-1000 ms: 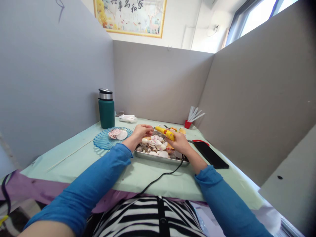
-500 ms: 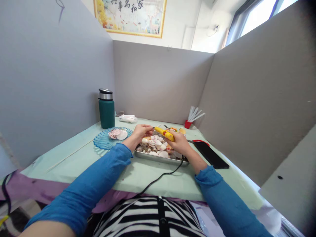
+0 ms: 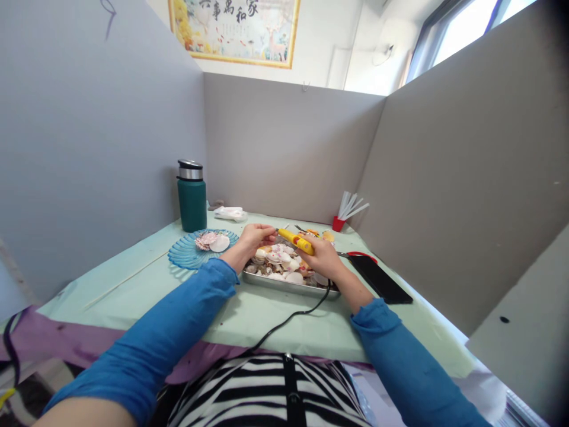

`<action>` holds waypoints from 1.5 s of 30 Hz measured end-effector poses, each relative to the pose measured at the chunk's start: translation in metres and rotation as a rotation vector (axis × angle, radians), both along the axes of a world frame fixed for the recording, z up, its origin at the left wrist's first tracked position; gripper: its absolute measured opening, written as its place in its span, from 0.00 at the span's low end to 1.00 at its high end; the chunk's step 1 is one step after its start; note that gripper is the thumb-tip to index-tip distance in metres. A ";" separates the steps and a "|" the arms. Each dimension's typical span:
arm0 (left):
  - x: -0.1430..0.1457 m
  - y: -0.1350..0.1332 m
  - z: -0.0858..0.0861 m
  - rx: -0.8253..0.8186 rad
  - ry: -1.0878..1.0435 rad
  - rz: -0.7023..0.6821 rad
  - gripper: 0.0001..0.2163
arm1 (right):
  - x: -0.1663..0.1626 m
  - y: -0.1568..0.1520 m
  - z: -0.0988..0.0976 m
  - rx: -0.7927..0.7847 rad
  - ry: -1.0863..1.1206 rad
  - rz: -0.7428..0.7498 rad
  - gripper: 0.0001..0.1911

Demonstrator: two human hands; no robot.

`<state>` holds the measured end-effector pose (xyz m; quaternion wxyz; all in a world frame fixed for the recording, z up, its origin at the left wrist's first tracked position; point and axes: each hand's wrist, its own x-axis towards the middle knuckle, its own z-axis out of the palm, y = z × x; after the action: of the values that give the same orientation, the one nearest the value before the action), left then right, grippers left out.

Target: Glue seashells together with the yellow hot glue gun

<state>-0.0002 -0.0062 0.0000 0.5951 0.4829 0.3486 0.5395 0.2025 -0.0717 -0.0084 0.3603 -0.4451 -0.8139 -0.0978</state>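
Gripping yellow plastic corded tool (image 3: 294,238) w/ R hand (image 3: 323,256), fingers wrapped; tip just beside L hand (image 3: 256,236), fingertips pinched together, can't tell on what. Tool's above rect. silver metal tray (image 3: 288,287) of white-pink shells (image 3: 278,257).

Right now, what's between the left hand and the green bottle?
In the head view, the blue plate, with a few shells on it, lies between the left hand and the green bottle.
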 end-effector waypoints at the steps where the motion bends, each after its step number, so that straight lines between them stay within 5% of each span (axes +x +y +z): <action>1: 0.000 0.000 0.000 0.001 -0.002 0.001 0.03 | 0.000 0.000 0.000 0.000 0.002 0.000 0.12; 45: 0.000 0.000 0.000 -0.060 -0.059 0.020 0.04 | -0.001 -0.001 0.001 -0.004 0.001 0.010 0.12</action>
<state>-0.0002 -0.0067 0.0002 0.6140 0.4453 0.3515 0.5487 0.2018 -0.0728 -0.0076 0.3604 -0.4420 -0.8160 -0.0941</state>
